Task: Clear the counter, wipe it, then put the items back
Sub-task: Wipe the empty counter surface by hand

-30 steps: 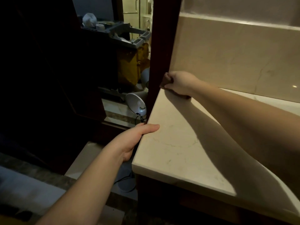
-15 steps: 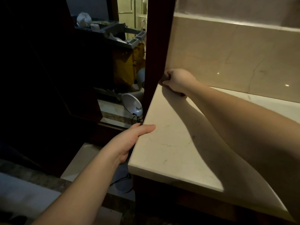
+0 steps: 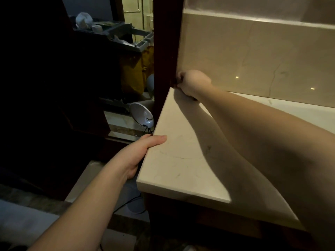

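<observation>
Counter [image 3: 181, 160], pale marble, fills the right half of your view and runs long from its near left corner away to the right along the matching backsplash [image 3: 253, 55], so its long axis lies across you and the bare stretch of it is all off to your right. No items show on the part you can see, which reads to me as the wiping stage, not the putting-back. Dark wooden post [image 3: 165, 51] stands at the far left corner, where the slab meets the wall. Your right hand [image 3: 193, 82] is up in that very corner, knuckles bunched, fingers curled tight; something dark peeks out under and in front of the fist, likely a cloth, but you can't tell for sure from here. Your left hand [image 3: 140, 153] is the nearer one, hooked over the left edge, thumb lying flat on top, fingers wrapped down the side, bracing you. Beyond that edge, lower down, a small white lamp [image 3: 143, 115] with a cord sits on a ledge, well clear of the slab. With the right fist already at the far left end, my call is the stroke has only one way to go: back rightward along the wall.
</observation>
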